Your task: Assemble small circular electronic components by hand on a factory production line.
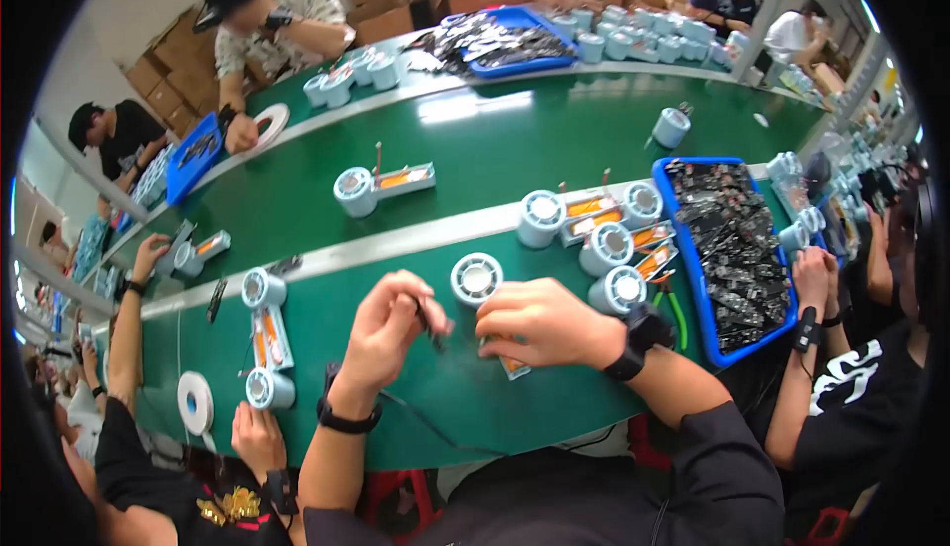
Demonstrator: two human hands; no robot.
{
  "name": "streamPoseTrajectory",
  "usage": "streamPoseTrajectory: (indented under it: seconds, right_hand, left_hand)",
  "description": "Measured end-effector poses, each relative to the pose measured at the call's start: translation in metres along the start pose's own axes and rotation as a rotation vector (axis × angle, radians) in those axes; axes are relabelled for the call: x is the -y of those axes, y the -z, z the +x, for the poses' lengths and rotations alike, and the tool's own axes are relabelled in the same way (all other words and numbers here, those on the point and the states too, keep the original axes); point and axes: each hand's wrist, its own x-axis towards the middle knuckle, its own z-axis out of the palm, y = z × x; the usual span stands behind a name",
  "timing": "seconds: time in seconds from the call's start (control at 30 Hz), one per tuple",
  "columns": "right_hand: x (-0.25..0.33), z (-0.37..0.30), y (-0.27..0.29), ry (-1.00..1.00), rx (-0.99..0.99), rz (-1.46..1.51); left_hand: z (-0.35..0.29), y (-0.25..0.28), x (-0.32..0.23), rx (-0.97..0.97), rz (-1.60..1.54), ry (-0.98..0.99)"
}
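Observation:
My left hand (388,326) is closed in a pinch on a small dark piece (435,326), too blurred to name exactly. To its right, my right hand (544,323) curls over a light blue fan housing (477,279) lying on the table. The round white-centred end of that housing shows beyond my fingers. Its narrow handle is mostly hidden under my right hand, with an orange bit at the near end. Several similar housings with orange parts in their open handles, such as this light blue housing (606,245), stand just right of my right hand.
A blue tray (716,353) of small black parts is at the right, with green-handled pliers (676,314) beside it. A green conveyor belt (465,165) runs behind a pale rail (396,239). At left are another housing (265,289) and a white tape roll (195,403). Co-workers sit around.

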Motion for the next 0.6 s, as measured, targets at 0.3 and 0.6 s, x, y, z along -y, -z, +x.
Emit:
streamPoseTrajectory:
  seconds: [0.3, 0.6]
  right_hand:
    - [-0.007, -0.003, -0.038, -0.151, -0.321, 0.138]
    - [-0.012, -0.005, -0.043, -0.09, -0.365, -0.062]
  left_hand:
    - [-0.012, -0.021, 0.034, -0.14, 0.29, 0.127]
    - [-0.012, -0.033, 0.036, -0.119, 0.48, -0.017]
